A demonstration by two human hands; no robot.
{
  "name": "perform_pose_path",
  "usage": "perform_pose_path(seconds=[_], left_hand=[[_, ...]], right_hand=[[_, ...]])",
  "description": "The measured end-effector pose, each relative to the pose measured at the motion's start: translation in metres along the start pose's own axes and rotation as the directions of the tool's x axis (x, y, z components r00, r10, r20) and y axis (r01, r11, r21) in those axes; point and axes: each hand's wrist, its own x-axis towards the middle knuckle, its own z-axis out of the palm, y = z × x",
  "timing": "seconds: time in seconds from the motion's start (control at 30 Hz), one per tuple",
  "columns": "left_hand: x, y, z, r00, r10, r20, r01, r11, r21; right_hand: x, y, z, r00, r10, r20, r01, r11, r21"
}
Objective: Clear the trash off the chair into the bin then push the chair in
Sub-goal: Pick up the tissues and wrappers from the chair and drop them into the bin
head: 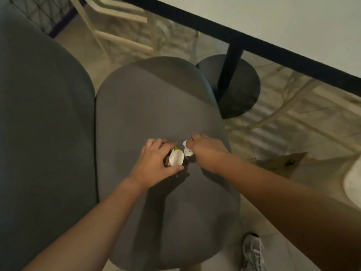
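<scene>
The person leans over the grey chair (156, 106), and both hands are low on its seat. The left hand (156, 159) has its fingers and thumb curled around a bundle of trash (176, 157), which looks like a white cup or lid with a green-yellow scrap beside it. The right hand (205, 148) pinches a crumpled white paper (187, 150) between its fingertips. Both pieces are near the middle of the seat, just beside each other.

The first risk seems to be in the left hand. It holds several loose pieces together, so a small scrap may slip out when the hand rises, and then it would fall on the seat or on the tiled floor (273, 133). The paper in the right hand is held only by a corner, so it may tear or drop.

A brown cardboard box (281, 163) stands on the floor near the right forearm; whether it is the bin cannot be told. The chair is not yet under the white table (273, 22), and pushing it may knock the black table base (234, 90).
</scene>
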Motion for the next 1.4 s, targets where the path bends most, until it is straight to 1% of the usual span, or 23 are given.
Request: perform_pose_path(seconds=[0.2,0.27,0.37,0.5,0.63,0.7,0.77,0.87,0.93,1.0,1.07,1.13,1.2,1.3,1.4], left_hand=[[0.009,0.081,0.023,0.991,0.133,0.027,-0.133,0.991,-0.03],[0.013,0.109,0.033,0.983,0.181,0.032,-0.181,0.983,-0.019],[0.017,0.147,0.048,0.969,0.246,0.031,-0.245,0.969,-0.016],[0.022,0.209,0.066,0.932,0.363,0.019,-0.363,0.932,-0.012],[0.03,0.275,0.091,0.852,0.523,-0.017,-0.523,0.852,0.016],[0.034,0.294,0.097,0.844,0.536,-0.015,-0.536,0.844,-0.011],[0.038,0.325,0.113,0.839,0.543,0.037,-0.54,0.839,-0.059],[0.046,0.362,0.136,0.826,0.55,0.122,-0.537,0.835,-0.121],[0.052,0.382,0.151,0.819,0.546,0.178,-0.527,0.837,-0.143],[0.058,0.401,0.168,0.81,0.55,0.204,-0.523,0.835,-0.171],[0.065,0.415,0.183,0.809,0.543,0.224,-0.512,0.839,-0.183],[0.073,0.427,0.197,0.812,0.513,0.277,-0.484,0.858,-0.17],[0.082,0.433,0.212,0.793,0.497,0.352,-0.478,0.866,-0.146],[0.09,0.437,0.227,0.758,0.456,0.466,-0.495,0.868,-0.044],[0.092,0.436,0.239,0.768,0.423,0.481,-0.532,0.84,0.111]], right_hand=[[-0.071,0.06,0.015,0.983,0.111,-0.144,-0.101,0.992,0.073],[-0.096,0.082,0.018,0.973,0.15,-0.173,-0.129,0.983,0.127],[-0.132,0.111,0.024,0.952,0.217,-0.218,-0.184,0.97,0.16],[-0.188,0.15,0.033,0.905,0.29,-0.31,-0.231,0.949,0.213],[-0.239,0.193,0.047,0.822,0.372,-0.43,-0.26,0.919,0.297],[-0.249,0.206,0.052,0.798,0.405,-0.447,-0.284,0.906,0.314],[-0.276,0.23,0.061,0.76,0.491,-0.426,-0.371,0.866,0.336],[-0.309,0.261,0.081,0.718,0.585,-0.379,-0.445,0.803,0.396],[-0.326,0.278,0.093,0.705,0.626,-0.333,-0.479,0.767,0.427],[-0.34,0.295,0.106,0.698,0.656,-0.287,-0.504,0.734,0.455],[-0.35,0.309,0.115,0.728,0.649,-0.221,-0.498,0.722,0.481],[-0.356,0.32,0.123,0.78,0.615,-0.114,-0.493,0.717,0.493],[-0.357,0.328,0.13,0.807,0.588,-0.05,-0.483,0.707,0.517],[-0.348,0.334,0.138,0.828,0.56,0.008,-0.469,0.685,0.558],[-0.338,0.337,0.14,0.851,0.523,0.048,-0.471,0.719,0.512]])
